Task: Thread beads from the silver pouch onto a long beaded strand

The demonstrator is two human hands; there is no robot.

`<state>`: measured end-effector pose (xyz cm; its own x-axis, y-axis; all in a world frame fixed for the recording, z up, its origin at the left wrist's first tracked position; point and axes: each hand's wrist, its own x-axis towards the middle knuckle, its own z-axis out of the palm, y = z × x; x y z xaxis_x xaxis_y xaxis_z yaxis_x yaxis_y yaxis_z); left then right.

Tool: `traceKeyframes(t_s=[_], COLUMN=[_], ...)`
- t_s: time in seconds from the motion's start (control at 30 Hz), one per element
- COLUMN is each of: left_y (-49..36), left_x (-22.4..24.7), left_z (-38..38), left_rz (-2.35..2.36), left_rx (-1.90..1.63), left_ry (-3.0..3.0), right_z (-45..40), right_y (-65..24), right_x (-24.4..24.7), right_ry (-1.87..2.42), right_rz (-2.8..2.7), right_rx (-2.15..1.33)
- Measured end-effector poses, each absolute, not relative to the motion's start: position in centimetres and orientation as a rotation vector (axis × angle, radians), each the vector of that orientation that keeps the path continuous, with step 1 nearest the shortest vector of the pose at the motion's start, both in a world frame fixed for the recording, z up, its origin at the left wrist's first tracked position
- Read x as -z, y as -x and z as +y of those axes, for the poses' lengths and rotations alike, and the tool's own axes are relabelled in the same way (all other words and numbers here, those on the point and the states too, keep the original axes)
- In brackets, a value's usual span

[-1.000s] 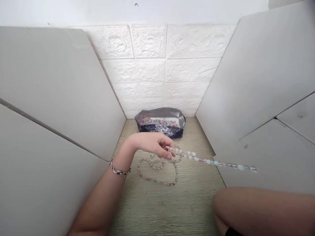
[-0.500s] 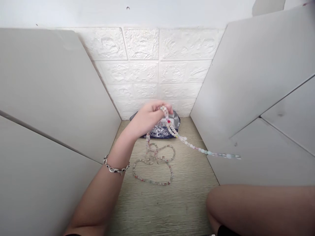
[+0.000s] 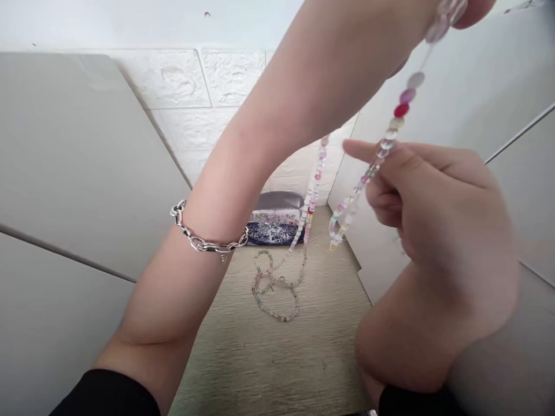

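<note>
Two hands on one long bead strand (image 3: 359,185): right hand (image 3: 437,214) pinches it mid-length, left hand (image 3: 474,8) grips higher up at the top edge, and the rest piles loosely on the bench (image 3: 277,358). Light, floppy, slippery, so pinch the thread between beads.

White embossed brick-pattern wall panels (image 3: 173,78) between pale grey partition boards (image 3: 73,156), above a beige wood-grain surface (image 3: 269,370).

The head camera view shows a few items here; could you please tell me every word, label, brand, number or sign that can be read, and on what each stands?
None can be read: the beaded strand, the silver-and-navy fabric pouch and the silver chain bracelet show no legible text.
</note>
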<state>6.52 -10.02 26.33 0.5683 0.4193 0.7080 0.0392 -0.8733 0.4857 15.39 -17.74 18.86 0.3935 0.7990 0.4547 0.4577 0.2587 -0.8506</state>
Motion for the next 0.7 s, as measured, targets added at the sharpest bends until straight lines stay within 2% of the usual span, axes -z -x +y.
traceKeyframes(t_s=[0.13, 0.23, 0.7], left_y=[-7.1, -7.2, -7.4], left_x=[-26.8, -26.5, -20.5], left_z=[-9.9, -9.1, -3.5], left_rz=[0.263, 0.294, 0.032], left_rx=[-1.091, -0.91, -0.434], left_ry=[-2.527, -2.588, -1.863], right_z=[-16.5, -16.7, -17.6], right_y=[-15.6, -16.5, -17.5], right_x=[-19.4, -19.3, -19.9], right_ry=[1.035, 0.821, 0.649], right_rz=[-1.288, -1.275, -1.209], right_rx=[-0.969, -1.225, -1.198])
